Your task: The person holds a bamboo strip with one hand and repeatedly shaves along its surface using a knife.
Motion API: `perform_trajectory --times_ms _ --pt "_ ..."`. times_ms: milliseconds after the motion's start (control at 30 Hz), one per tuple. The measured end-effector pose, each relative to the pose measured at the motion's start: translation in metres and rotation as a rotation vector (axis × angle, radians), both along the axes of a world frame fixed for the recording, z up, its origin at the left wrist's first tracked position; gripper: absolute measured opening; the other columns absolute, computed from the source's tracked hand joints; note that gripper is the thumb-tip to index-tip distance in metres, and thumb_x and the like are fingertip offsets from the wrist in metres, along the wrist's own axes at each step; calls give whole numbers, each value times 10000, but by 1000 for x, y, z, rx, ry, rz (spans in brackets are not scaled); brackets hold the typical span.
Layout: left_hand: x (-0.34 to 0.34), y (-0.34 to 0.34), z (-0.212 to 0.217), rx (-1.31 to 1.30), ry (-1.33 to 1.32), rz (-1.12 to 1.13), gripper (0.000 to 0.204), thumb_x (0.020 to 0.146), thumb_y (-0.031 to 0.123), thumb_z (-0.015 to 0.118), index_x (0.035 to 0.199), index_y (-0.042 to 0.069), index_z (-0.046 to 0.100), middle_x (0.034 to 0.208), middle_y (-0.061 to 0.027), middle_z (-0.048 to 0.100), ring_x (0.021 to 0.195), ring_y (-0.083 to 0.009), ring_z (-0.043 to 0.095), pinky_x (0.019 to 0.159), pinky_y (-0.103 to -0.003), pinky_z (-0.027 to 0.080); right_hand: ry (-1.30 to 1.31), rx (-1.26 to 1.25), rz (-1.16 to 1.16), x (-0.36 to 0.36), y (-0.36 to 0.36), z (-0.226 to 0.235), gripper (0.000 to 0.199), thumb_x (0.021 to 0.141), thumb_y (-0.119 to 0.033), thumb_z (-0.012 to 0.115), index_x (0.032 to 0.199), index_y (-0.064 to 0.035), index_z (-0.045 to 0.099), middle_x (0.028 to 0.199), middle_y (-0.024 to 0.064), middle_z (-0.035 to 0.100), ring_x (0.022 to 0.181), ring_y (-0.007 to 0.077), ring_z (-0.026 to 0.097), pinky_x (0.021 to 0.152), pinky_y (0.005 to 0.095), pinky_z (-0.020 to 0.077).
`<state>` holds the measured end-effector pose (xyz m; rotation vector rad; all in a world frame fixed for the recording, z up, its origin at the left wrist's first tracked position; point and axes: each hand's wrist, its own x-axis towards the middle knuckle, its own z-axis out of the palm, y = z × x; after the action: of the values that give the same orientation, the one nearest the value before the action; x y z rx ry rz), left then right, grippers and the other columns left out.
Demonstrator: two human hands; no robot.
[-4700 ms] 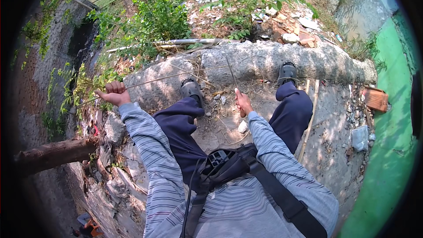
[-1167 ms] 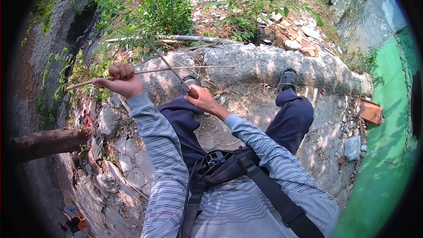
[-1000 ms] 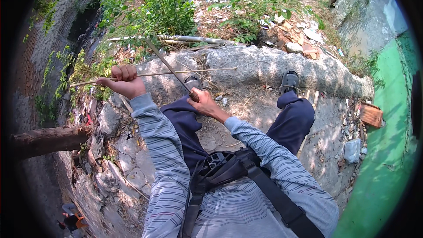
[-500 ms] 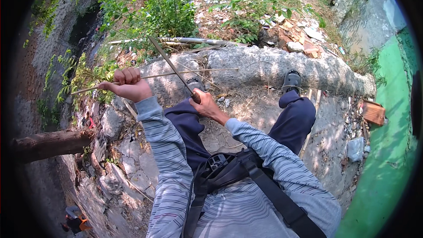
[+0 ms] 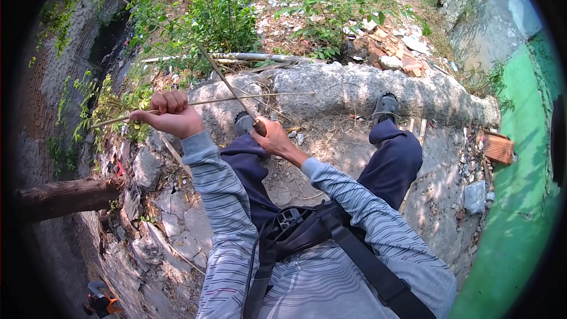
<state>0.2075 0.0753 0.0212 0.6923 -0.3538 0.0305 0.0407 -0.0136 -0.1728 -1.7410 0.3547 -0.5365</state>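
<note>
My left hand (image 5: pixel 171 113) is closed round a thin wooden stick (image 5: pixel 266 96), its thumb stretched out to the left along it. The stick tapers toward its right end and runs almost level in front of me. In my right hand (image 5: pixel 274 137) is the brown handle of a long knife (image 5: pixel 222 78), whose narrow blade points up and to the left. The blade crosses the stick to the right of my left hand; whether the two touch I cannot tell.
A rough concrete ledge (image 5: pixel 348 85) lies in front of my shoes, with leafy plants (image 5: pixel 221 20) and litter beyond. To the left a log (image 5: pixel 68 196) juts out over a drop. A green wall (image 5: pixel 517 189), an orange-brown block (image 5: pixel 498 147) and light strips of wood are on the right.
Both hands keep their grips and nearly the same positions. The blade appears turned more edge-on than before, and the whole view has shifted slightly.
</note>
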Motion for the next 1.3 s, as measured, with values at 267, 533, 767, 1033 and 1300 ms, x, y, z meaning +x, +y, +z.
perform_trajectory --times_ms 267,533,767,1033,1300 --pt "-16 -10 10 13 12 14 746 913 840 335 597 177 204 520 55 129 487 -91 85 484 -317 51 -38 -29 -39 2 -5 -4 255 861 -206 687 973 -8 573 675 165 583 596 306 589 602 426 465" --pt "-9 6 2 -7 14 25 741 926 826 350 588 184 196 515 52 136 497 -98 79 491 -321 46 85 21 101 5 8 28 251 891 -180 694 936 15 543 673 141 594 563 213 535 554 404 423" --pt "0 4 -1 4 17 30 748 905 841 376 593 184 201 515 57 140 475 -91 92 478 -316 47 25 -22 19 3 -4 -1 207 851 -142 676 945 -1 558 653 187 598 589 339 621 575 434 459" --pt "-3 8 1 -17 15 16 735 935 820 330 598 180 199 523 47 143 505 -102 85 492 -327 57 54 -31 114 6 6 36 240 847 -139 698 990 2 567 697 224 624 623 400 640 590 464 468" --pt "4 5 -3 51 41 75 741 921 835 344 599 182 203 515 54 133 478 -91 83 479 -318 44 157 -89 -56 -6 -15 -22 293 847 -212 676 1001 24 596 782 249 670 734 413 684 667 483 529"
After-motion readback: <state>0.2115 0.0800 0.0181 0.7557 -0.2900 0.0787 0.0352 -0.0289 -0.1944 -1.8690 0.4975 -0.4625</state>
